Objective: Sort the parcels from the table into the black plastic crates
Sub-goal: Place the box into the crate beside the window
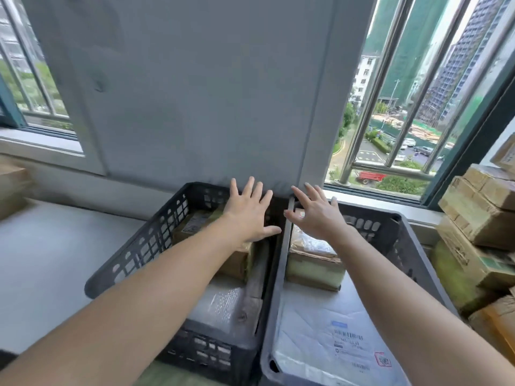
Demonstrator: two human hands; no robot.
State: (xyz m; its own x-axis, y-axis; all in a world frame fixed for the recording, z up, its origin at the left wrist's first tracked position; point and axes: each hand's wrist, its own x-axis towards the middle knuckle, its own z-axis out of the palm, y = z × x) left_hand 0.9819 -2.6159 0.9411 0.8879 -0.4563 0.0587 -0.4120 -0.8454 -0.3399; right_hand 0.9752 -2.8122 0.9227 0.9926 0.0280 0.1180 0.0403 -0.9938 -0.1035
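Nearest, a white mailer (331, 330) with a printed label lies flat in the right crate (278, 274), and a pale bubble-wrapped packet (223, 305) lies in the near end of the left crate (145, 240). Farther in, each crate holds a cardboard parcel: a taped brown box (312, 266) in the right one and a brown box (192, 225) in the left one. So at least four parcels are already sorted, two to each crate, and both crates have room above them.

Work appears to remain. A stack of cartons (479, 213) waits just beside the right crate, and another carton (11, 188) sits at the far left edge. The grey bench (55, 260) to the left of the crates carries nothing in the part that shows.

Both arms reach forward over the crates. The left hand (248, 213) hangs palm down over the far box in the left crate, fingers straight and spread, gripping nothing; whether it touches the box I cannot tell. The right hand (317, 215) hovers above the far end of the right crate, fingers likewise spread and empty. Beyond them is the wall and barred windows.
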